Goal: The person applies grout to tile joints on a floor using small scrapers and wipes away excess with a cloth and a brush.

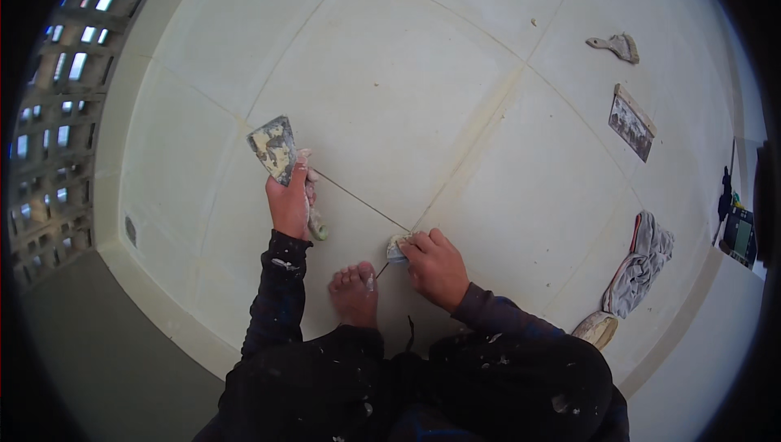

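My left hand is closed around the handle of a wide putty knife. Its grey blade points up and away, smeared with cream-coloured paste, and a greenish handle end shows below the fingers. Farther right and nearer to me, my right hand grips a small scraper with cream paste on it. That scraper is at a dark joint line between the pale floor tiles, just beside my bare foot. Whether its edge touches the floor I cannot tell. Whitish paste coats my left fingers.
On the right lie a brush, a wide, stained scraper blade, a crumpled grey cloth with red trim and a round, tan-rimmed object. A dark device sits at the right edge. A pierced block wall rises on the left.
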`<state>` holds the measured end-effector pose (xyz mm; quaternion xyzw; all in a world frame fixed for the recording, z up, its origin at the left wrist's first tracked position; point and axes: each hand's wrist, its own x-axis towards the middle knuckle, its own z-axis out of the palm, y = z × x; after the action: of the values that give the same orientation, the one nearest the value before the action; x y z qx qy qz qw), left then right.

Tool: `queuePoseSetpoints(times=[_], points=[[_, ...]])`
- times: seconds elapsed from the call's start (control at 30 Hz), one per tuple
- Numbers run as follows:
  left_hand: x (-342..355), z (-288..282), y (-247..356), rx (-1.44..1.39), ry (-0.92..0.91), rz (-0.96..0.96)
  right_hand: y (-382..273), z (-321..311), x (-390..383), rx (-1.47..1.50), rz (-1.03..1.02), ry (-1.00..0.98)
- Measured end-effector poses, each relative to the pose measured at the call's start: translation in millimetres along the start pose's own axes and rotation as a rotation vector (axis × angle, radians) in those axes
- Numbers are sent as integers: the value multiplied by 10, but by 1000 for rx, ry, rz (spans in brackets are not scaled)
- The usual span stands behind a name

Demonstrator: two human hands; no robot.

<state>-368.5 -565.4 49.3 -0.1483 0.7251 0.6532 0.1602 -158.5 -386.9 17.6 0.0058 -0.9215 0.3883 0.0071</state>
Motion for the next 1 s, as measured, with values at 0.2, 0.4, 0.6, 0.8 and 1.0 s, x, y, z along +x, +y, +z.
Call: queuePoseSetpoints(times=[0.2,0.4,0.6,0.8,1.0], points=[[41,-29,-106,-7,79,24,1130,-820,735,-19,217,313],[-29,129,-63,-18,165,5,1166,-122,328,-262,-28,128],[-100,-74,-102,-107,213,-30,1122,-272,1057,59,93,105],[-617,-325,-87,-53,336,-82,1052,-23,1061,-199,-84,0],[-592,-516,-267,-71,403,-81,1264,-78,1154,-386,-348,-62]])
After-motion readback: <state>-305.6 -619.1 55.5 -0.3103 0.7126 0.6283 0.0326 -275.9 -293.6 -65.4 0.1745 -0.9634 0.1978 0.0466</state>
